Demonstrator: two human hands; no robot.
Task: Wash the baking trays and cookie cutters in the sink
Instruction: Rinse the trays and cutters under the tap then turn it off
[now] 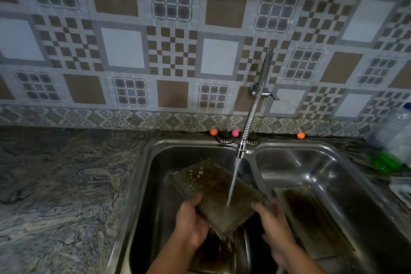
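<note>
Head view: both hands hold a dark tray (216, 193) tilted over the left basin of the sink (142, 184), under the tap (241, 151) stream. The left hand (191, 222) grips its near-left edge; the right hand (272, 218) grips its right edge. A second tray (311, 218) lies in the right basin. No writing is legible.

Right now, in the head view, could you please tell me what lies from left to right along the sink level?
Stone counter → left hand → held baking tray → right hand → tray in right basin → green item.
</note>
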